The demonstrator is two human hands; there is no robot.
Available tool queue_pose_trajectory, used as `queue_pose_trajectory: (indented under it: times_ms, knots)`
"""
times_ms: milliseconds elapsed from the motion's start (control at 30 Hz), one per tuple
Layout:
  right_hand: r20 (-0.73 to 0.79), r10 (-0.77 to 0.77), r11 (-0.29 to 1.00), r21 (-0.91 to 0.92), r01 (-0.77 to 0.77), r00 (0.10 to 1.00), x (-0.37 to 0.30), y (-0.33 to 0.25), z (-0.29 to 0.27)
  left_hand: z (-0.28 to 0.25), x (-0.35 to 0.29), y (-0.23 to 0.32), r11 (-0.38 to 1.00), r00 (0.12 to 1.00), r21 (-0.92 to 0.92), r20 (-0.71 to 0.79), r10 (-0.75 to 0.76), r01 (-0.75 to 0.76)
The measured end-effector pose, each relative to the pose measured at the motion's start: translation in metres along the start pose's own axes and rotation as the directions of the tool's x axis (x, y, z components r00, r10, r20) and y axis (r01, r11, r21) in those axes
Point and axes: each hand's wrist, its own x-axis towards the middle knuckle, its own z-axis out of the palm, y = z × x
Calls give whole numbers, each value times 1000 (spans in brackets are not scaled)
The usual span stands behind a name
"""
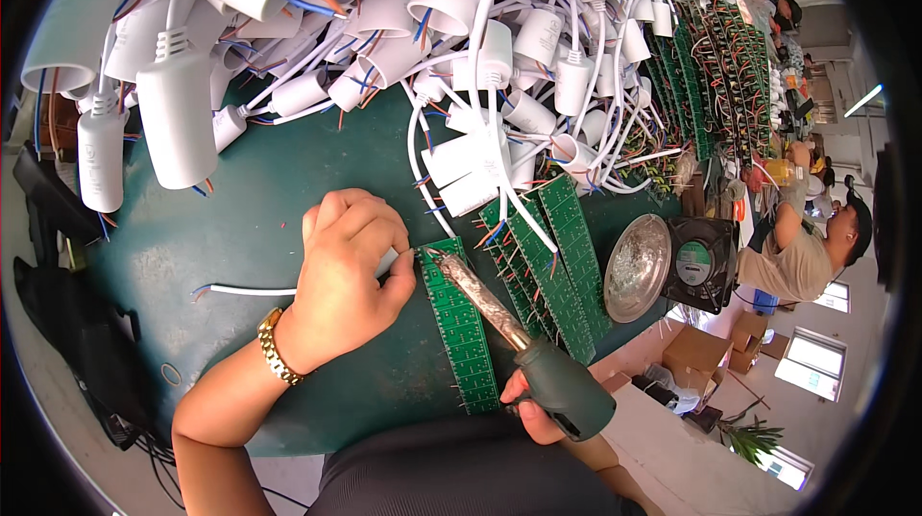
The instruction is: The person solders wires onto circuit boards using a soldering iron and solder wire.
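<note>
White part (386, 262) mostly behind left grip (348, 266); right grip (540, 422) partly behind iron (518, 335)

Circuit board (463, 343): long green strip, lying flat just right of centre.
Soldering iron (517, 334): dark green handle lower right, mottled barrel slanting up-left, tip at board's upper end.
White piece (387, 261): mid-frame, mostly covered.
White cable (245, 290): left of centre, coloured wire ends.

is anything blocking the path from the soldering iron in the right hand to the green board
Nothing visible: the tip of the soldering iron is at the far end of the green board. The left hand is just left, stacked boards right.
</note>
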Motion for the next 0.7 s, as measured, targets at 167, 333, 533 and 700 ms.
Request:
queue_pose_trajectory:
  times_ms: [167, 333, 533, 700]
  knots:
    - [-318, 151, 955, 291, -56, 936, -4, -12, 12, -2, 0, 1, 1000, 1000, 1, 8, 12, -12]
    - [-181, -87, 952, 274, 135, 980, -1, 1, 5, -2, 0, -1, 1000, 1000, 8, -6, 21, -21]
    - [-364, -44, 944, 290, 158, 930, -13, -7, 25, -4, -5, -1, 999, 999, 26, -13, 37, -37]
    - [-505, 28, 889, 406, 209, 863, -23, -4, 37, -4, -4, 4, 995, 996, 51, 17, 84, -84]
